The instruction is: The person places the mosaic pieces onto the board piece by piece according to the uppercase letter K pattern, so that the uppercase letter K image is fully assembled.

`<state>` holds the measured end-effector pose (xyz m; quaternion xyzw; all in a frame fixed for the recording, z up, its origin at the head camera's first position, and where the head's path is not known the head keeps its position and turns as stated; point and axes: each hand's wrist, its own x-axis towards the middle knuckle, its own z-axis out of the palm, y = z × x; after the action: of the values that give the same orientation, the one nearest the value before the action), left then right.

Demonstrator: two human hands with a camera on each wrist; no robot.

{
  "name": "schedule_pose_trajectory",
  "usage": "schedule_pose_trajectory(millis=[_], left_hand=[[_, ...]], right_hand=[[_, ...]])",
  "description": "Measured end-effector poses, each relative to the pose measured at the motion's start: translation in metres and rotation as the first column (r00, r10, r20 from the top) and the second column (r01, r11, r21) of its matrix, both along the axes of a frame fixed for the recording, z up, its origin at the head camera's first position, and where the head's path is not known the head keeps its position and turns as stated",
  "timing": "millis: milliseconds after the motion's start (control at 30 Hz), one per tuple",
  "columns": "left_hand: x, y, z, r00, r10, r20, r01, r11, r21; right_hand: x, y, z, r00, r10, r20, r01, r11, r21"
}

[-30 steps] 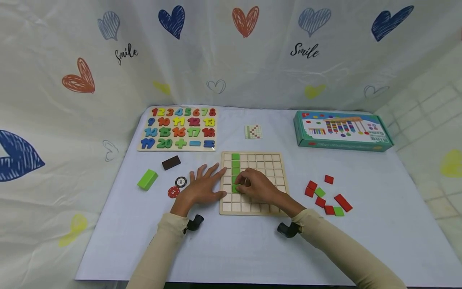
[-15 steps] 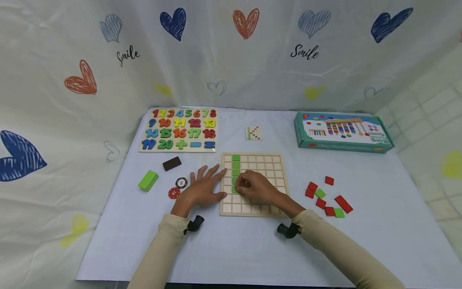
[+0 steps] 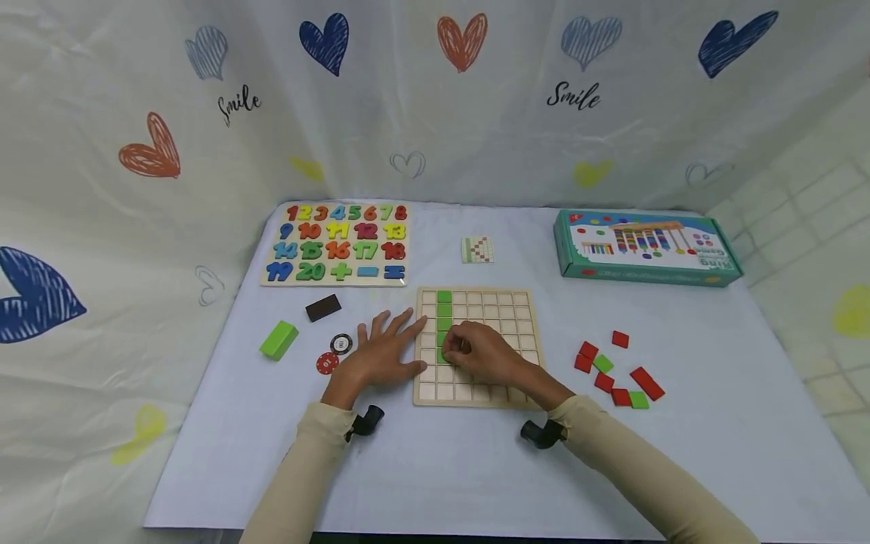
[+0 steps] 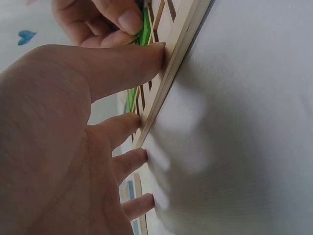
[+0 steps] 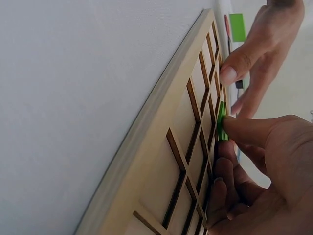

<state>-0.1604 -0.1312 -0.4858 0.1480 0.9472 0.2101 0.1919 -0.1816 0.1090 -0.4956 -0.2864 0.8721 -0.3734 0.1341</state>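
Note:
A wooden grid board (image 3: 506,302) lies mid-table with a column of green tiles (image 3: 444,310) in its second column. My right hand (image 3: 476,351) rests on the board and pinches a green tile (image 5: 222,121) between thumb and fingers at the bottom of that column. The tile also shows edge-on in the left wrist view, green tile (image 4: 145,27). My left hand (image 3: 381,351) lies flat with fingers spread, its fingertips (image 4: 156,51) pressing the board's left edge (image 4: 173,63). The board's frame (image 5: 161,122) fills the right wrist view.
Loose red and green tiles (image 3: 615,370) lie right of the board. A green block (image 3: 279,339), a dark brown block (image 3: 322,307) and two round chips (image 3: 334,353) lie left. A number puzzle (image 3: 337,243), a small pattern card (image 3: 477,249) and a teal box (image 3: 644,247) sit farther back.

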Motion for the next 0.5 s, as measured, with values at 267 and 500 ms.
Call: schedule_pose_trajectory(millis=[267, 500], left_hand=[[0.0, -0.0019, 0.0014, 1.0, -0.006, 0.02, 0.007, 1.0, -0.026], [-0.0004, -0.0005, 0.0019, 1.0, -0.013, 0.013, 0.014, 1.0, -0.014]], right_hand=[[-0.0011, -0.0019, -0.0004, 1.0, 0.007, 0.003, -0.007, 1.0, 0.007], [-0.0003, 0.0003, 0.0007, 1.0, -0.003, 0.003, 0.003, 1.0, 0.005]])
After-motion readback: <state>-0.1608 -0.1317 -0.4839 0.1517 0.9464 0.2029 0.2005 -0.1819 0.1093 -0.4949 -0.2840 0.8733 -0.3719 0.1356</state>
